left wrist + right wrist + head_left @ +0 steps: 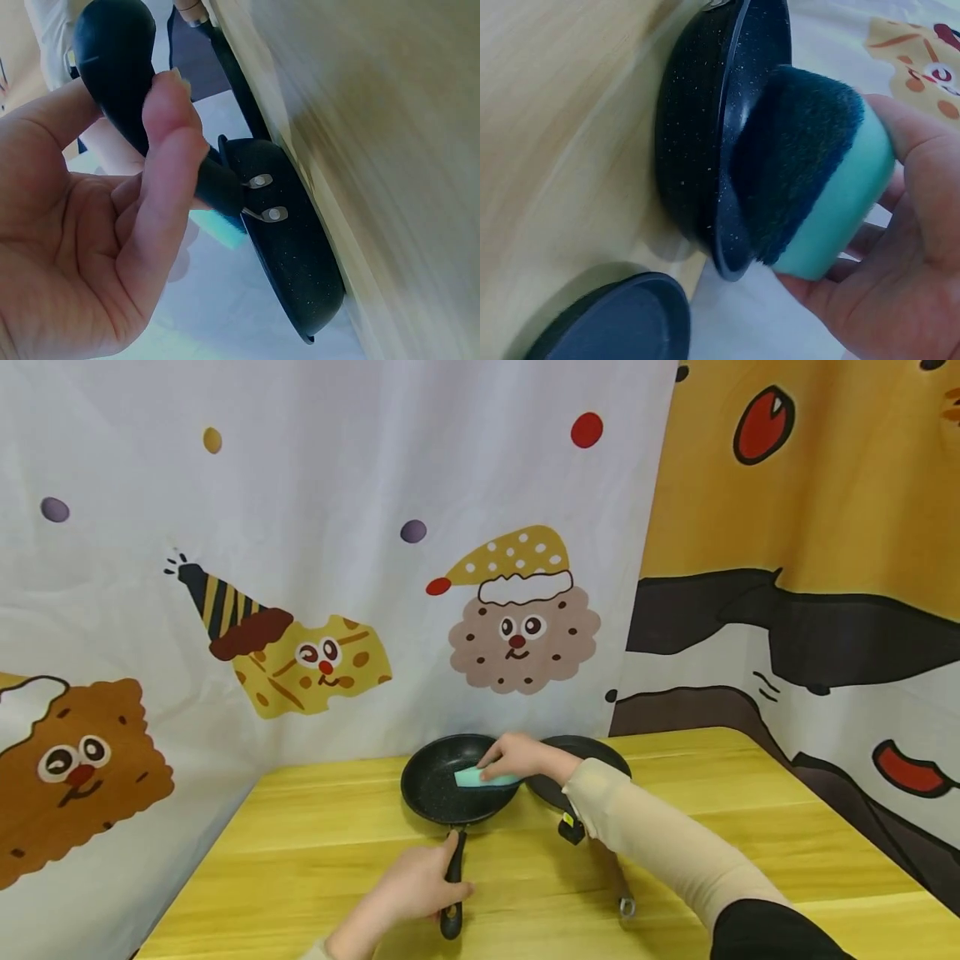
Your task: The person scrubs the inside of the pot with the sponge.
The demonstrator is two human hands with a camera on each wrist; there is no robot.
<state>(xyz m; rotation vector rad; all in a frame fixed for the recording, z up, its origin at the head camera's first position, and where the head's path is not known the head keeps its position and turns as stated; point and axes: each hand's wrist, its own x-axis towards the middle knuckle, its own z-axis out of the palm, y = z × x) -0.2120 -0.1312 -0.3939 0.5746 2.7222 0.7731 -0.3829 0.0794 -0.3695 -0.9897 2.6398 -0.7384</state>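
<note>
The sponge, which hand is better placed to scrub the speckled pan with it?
Right. The right hand already holds the sponge against the pan, while the left hand grips the pan's handle, likely steadying it.

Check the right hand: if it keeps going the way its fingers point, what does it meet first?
The right hand grips a green sponge and points left across the speckled pan. Probably the pan's inner surface, then its far left rim; the sponge's dark side already looks pressed against the near rim.
</note>
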